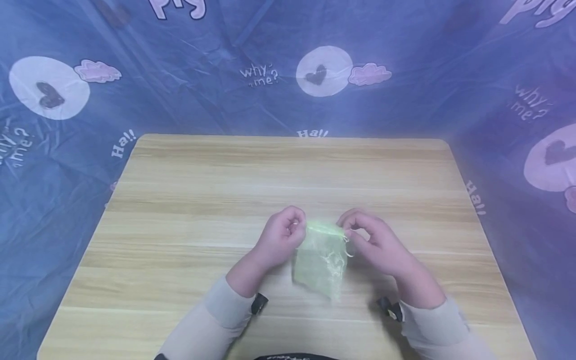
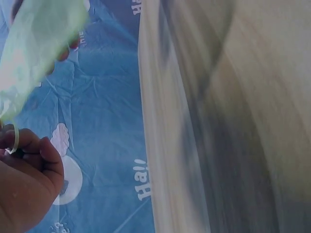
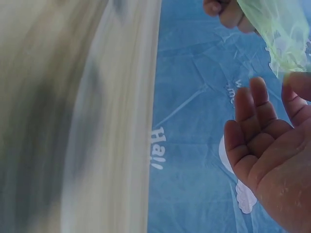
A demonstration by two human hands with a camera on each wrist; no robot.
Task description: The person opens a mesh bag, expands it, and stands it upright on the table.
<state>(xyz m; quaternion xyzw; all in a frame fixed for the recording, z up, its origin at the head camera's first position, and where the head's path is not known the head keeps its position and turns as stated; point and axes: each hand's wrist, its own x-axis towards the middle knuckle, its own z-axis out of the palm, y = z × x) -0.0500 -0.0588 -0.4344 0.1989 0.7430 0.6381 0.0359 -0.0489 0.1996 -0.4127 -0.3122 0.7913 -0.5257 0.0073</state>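
A small pale-green sheer drawstring pouch (image 1: 321, 257) hangs between both hands above the table, mouth edge up. My left hand (image 1: 282, 237), fingers curled, pinches its upper left corner. A thin cord loop shows at the left hand (image 2: 29, 179) in the left wrist view. At the upper right corner, my right hand (image 1: 378, 240) pinches the edge between thumb and index finger. The other fingers of the right hand (image 3: 272, 145) stand apart from the pouch in the right wrist view. A pale cord (image 1: 349, 250) dangles beside that corner. The pouch looks flat and see-through.
A light wood-grain table (image 1: 180, 200) with rounded far corners lies under the hands. Blue printed cloth (image 1: 202, 90) hangs behind it and at both sides. A dark item (image 1: 294, 356) shows at the near edge of the head view.
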